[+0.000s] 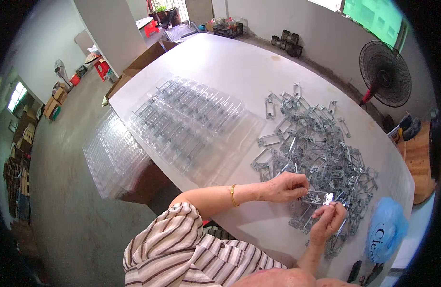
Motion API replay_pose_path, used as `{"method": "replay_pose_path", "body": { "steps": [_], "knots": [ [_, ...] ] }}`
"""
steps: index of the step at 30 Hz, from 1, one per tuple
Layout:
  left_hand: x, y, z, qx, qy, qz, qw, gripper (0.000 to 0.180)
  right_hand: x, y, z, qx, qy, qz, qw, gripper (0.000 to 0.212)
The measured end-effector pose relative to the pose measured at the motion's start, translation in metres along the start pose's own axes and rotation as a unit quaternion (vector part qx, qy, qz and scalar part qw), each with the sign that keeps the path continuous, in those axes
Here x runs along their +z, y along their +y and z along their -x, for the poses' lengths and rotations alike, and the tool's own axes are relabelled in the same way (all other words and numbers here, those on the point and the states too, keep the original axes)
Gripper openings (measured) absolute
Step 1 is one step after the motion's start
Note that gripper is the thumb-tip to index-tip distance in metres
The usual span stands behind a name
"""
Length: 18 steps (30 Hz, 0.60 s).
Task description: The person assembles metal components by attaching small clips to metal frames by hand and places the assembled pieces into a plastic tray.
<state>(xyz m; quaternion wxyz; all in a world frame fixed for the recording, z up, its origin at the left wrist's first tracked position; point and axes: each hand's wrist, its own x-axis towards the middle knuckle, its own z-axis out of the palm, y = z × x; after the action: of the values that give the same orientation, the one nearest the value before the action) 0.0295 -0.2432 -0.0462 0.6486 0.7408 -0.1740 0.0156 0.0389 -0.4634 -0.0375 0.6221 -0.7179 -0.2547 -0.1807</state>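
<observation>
White tabletop (230,62) bears clear plastic trays (235,108) and, to their right, a tangled heap of grey metal brackets (318,138). At the heap's near side, the left hand (282,187) shows curled fingers, whether holding anything I cannot tell, and the right hand (327,224) pinches a small bright metal piece (329,198) between thumb and fingertips. So slight a pinch could let the piece slip into the heap, where interlocked brackets might snag and hide it

Cream shirt (158,248) has brown stripes; bracelet (233,195) seems gold-coloured.
</observation>
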Motion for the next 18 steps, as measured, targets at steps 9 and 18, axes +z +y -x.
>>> {"method": "replay_pose_path", "body": {
  "steps": [9, 18],
  "knots": [
    [-0.030, 0.031, -0.002, -0.025, 0.144, 0.036, 0.989, 0.014, 0.037, -0.004, 0.022, 0.125, -0.053, -0.116, 0.984, 0.008],
    [-0.126, 0.078, 0.056, -0.102, 0.345, -0.103, 0.927, 0.015, 0.078, -0.011, 0.053, -0.085, -0.350, -0.058, 0.931, 0.012]
  ]
}}
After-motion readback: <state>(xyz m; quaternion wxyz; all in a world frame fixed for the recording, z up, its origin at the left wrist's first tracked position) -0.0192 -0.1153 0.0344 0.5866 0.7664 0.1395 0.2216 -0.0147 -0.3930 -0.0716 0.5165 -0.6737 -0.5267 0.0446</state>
